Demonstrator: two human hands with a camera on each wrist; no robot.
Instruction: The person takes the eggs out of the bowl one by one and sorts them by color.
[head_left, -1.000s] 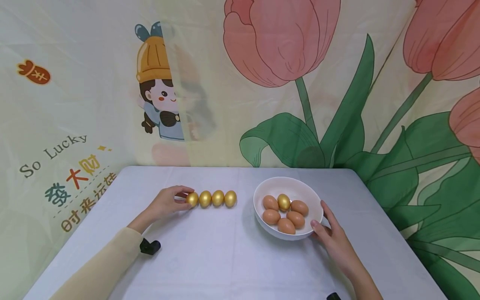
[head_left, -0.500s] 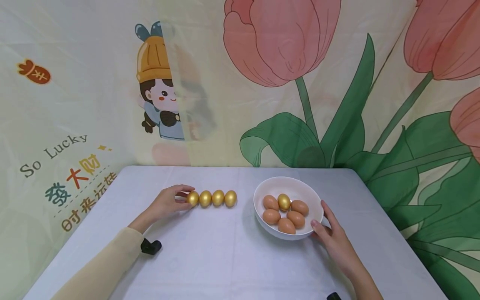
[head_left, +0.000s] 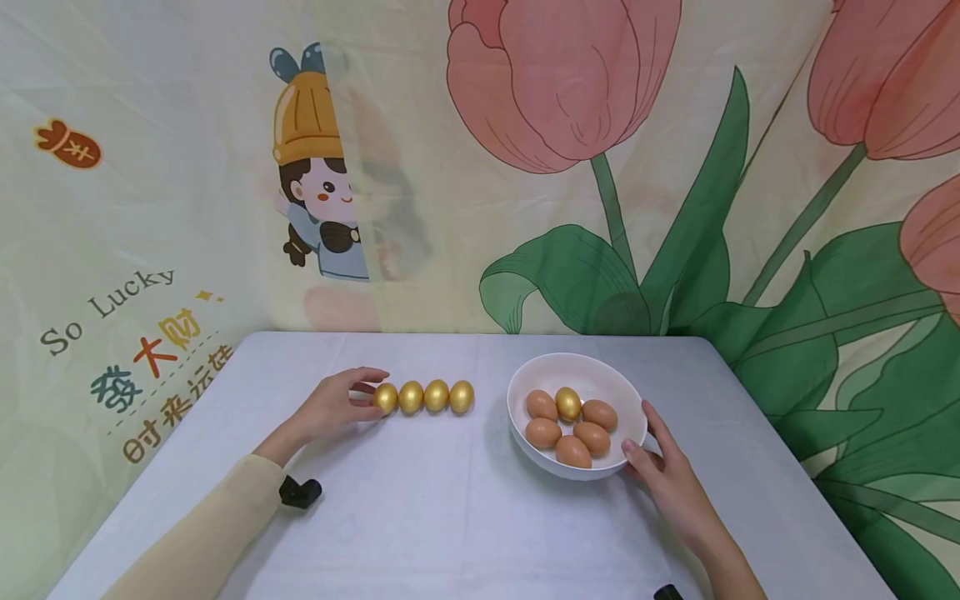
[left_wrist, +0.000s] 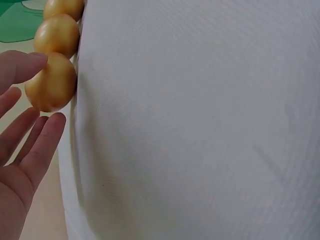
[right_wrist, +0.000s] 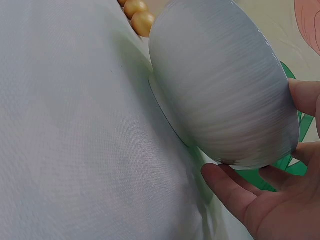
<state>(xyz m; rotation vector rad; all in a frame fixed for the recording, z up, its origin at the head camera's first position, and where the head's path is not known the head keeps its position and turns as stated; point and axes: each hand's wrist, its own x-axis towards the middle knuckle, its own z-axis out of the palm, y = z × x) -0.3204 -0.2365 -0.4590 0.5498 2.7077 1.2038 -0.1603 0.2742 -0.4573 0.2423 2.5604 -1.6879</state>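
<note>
Barely anything is shifting since the earlier frame; only an upper finger of the left hand is riding a trace higher. On the cloth-covered table, I am finding a glossy white bowl, seemingly rigid and breakable; the right hand is holding its side at the rim. Five matte brown eggs and one gold egg are lying inside. Outside, four smooth gold eggs are forming a row; the half-open left hand is bracketing the leftmost, gripping or not I cannot tell. I am judging them slippery, best pinched mid-body.
</note>
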